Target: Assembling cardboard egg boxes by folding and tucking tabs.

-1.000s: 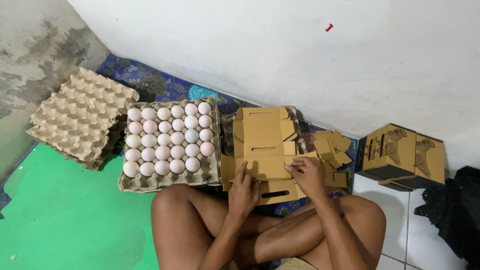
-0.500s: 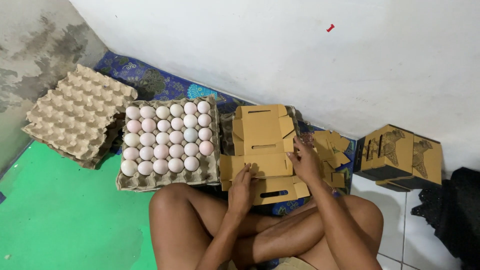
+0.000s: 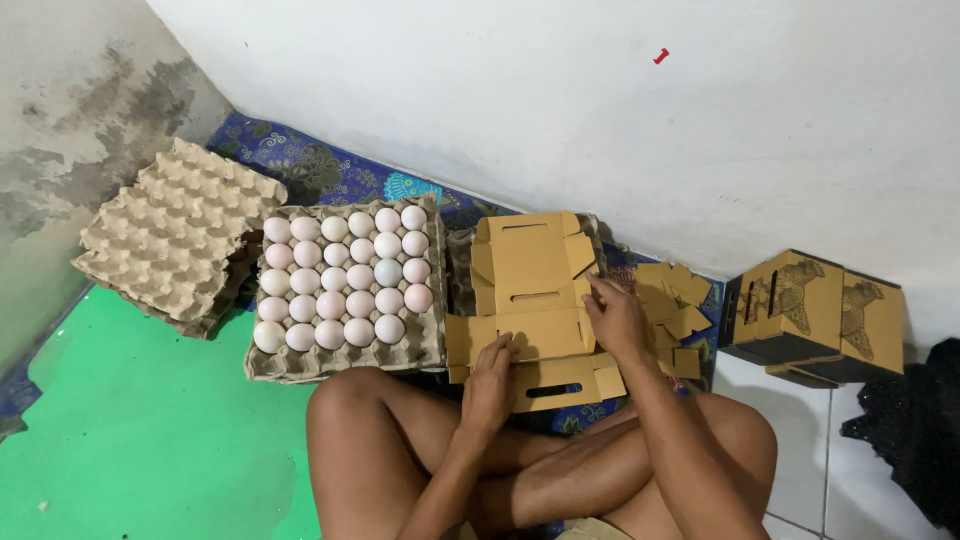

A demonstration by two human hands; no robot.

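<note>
The flat brown cardboard box (image 3: 530, 305) lies open and unfolded on the floor, just past the crossed legs. Its flaps stick out on every side. It has thin slots cut in it. It lies right beside the egg tray, with both hands on it.
</note>
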